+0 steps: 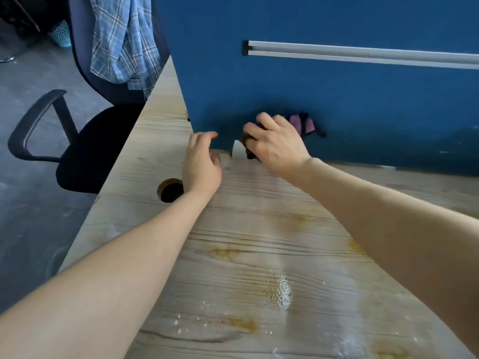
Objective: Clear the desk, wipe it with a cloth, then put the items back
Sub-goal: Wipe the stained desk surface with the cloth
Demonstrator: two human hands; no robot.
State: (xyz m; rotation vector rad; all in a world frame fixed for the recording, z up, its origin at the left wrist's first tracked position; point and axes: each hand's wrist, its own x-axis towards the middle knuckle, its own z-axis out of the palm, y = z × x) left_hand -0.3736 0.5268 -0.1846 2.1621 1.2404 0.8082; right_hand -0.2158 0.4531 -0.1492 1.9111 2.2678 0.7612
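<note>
Here the right hand point(276, 145) grips a dark cloth point(249, 149) with curled fingers, at the far edge of the desk point(233, 229) against the blue partition point(311, 94). The left hand point(202, 161) hovers just beside it, fingers relaxed, holding nothing. White powder point(283, 294) and yellowish stains point(242, 323) mark the near desk.

Matt wood-grain desk point(259, 229), stained and powder-dusted; matt blue fabric partition point(337, 99) with brushed metal rail point(363, 54).
</note>
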